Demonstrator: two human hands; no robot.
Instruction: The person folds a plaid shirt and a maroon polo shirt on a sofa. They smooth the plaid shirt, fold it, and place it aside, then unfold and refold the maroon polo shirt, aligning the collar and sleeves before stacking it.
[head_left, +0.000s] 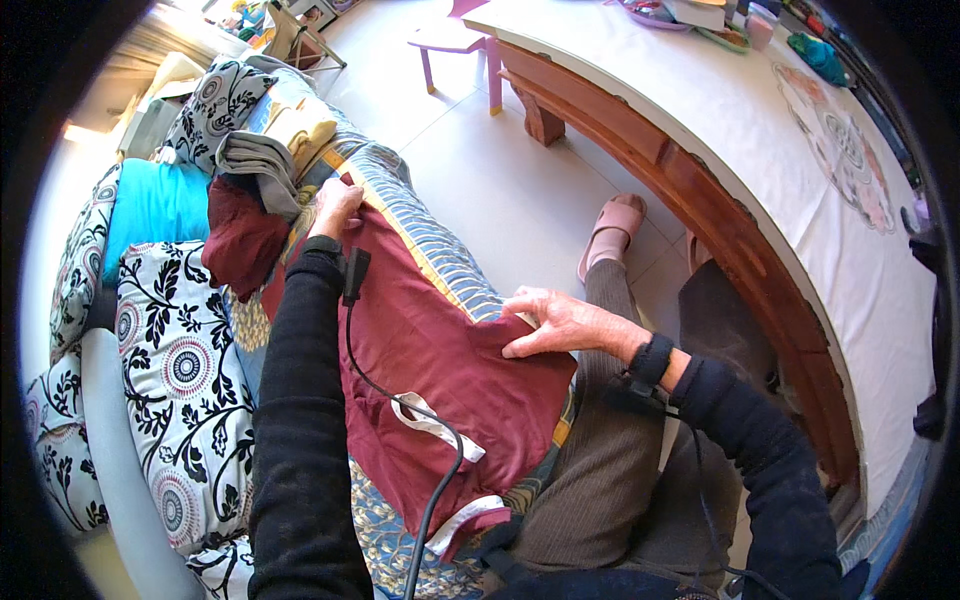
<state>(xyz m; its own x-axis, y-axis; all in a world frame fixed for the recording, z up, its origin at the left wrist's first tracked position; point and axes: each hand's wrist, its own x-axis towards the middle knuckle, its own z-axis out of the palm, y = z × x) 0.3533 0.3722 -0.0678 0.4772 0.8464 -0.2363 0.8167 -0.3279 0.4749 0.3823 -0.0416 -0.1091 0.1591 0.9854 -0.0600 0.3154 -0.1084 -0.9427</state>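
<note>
A maroon garment (435, 360) with white trim lies spread over a patterned blue and yellow seat cover, beside my legs. At its far edge my left hand (340, 204) grips the cloth with bent fingers. My right hand (551, 322) touches the garment's right edge, thumb and forefinger apart over the cloth; whether they pinch it I cannot tell. Dark bands with cables circle both wrists. Left of my left hand sit a bundled dark red cloth (244, 232) and a folded grey cloth (262, 169).
Floral black and white cushions (184, 390) and a turquoise cushion (154, 210) line the left side. On the right stands a wooden table under a white cloth (750, 112). A small pink and purple chair (450, 46) is beyond the pale tiled floor.
</note>
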